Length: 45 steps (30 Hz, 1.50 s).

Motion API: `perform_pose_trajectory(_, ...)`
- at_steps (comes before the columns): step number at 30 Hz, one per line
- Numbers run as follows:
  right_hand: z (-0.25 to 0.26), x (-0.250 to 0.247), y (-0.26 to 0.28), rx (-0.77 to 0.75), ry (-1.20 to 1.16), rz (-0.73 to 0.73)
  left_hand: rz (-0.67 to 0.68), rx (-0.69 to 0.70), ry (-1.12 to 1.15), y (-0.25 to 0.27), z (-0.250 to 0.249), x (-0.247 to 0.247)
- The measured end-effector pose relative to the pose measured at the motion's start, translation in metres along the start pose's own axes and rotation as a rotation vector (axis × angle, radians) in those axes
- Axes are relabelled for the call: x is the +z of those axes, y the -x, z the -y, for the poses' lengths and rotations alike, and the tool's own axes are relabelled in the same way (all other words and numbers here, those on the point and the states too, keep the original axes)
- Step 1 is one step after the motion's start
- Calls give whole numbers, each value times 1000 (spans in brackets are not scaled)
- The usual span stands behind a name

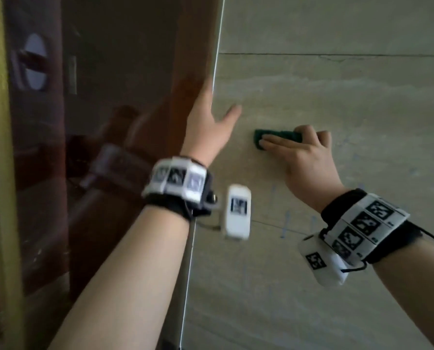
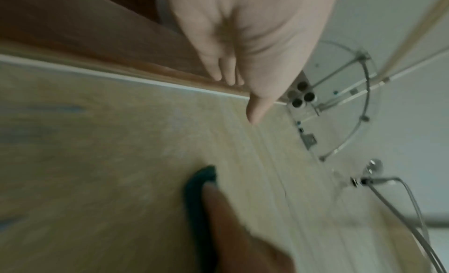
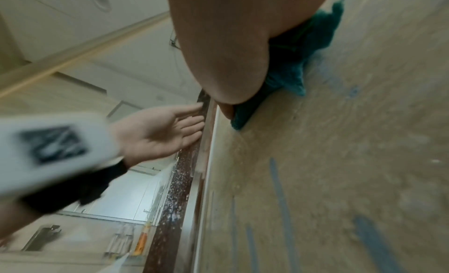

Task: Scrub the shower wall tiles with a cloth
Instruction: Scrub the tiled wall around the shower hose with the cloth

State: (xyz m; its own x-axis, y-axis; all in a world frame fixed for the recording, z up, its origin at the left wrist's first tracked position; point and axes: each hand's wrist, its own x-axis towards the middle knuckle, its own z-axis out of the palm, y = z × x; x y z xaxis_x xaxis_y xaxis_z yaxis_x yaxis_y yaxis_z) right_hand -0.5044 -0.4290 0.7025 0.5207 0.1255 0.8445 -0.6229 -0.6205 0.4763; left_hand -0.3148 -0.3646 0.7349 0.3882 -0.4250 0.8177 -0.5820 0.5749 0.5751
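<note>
A dark green cloth (image 1: 260, 137) lies pressed against the beige tile wall (image 1: 337, 92). My right hand (image 1: 301, 150) grips it, thumb laid along its lower edge and fingers curled over its top. The right wrist view shows the cloth (image 3: 313, 35) bunched under that hand (image 3: 223, 46). My left hand (image 1: 208, 122) is open at the wall's left corner: thumb on the tile, straight fingers against the brown panel (image 1: 109, 97). It holds nothing, as its palm (image 3: 157, 131) shows. In the left wrist view the cloth (image 2: 199, 183) sits below the left hand (image 2: 243, 37).
Faint blue streaks (image 1: 285, 223) mark the tile below the hands, clearer in the right wrist view (image 3: 279, 190). A white trim strip (image 1: 214, 72) edges the wall corner. A glass corner shelf (image 2: 352, 104) and a shower hose (image 2: 401, 196) are on the far wall.
</note>
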Motion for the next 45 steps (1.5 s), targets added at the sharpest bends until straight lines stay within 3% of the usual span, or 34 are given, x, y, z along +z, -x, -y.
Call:
perform_pose_trajectory(2,6,4,2,-17,-6,-16,149,-33,-140,-24,-10,3)
perform_pose_trajectory(4,11,9,5,-104,-27,0,248,27,-294,-33,-11,6)
perform_pose_trajectory(9,18,20,4,-284,22,90,227,118,-383,-35,2,9)
perform_pose_trajectory(15,48,45,-18,-208,140,94,236,137,-381,-36,1,11)
perform_pose_trajectory(19,53,51,-16,-355,22,76,238,153,-419,-36,2,11)
perform_pose_trajectory(26,61,46,18,-633,99,387,260,150,-424,-34,1,10)
perform_pose_trajectory(30,51,36,29,-619,-15,301,260,155,-424,-32,0,9)
perform_pose_trajectory(39,11,12,-6,-137,95,82,271,227,-379,-19,16,14)
perform_pose_trajectory(41,18,16,2,-183,89,90,270,237,-379,-12,24,15)
perform_pose_trajectory(45,39,29,54,-422,73,261,260,253,-348,5,39,17)
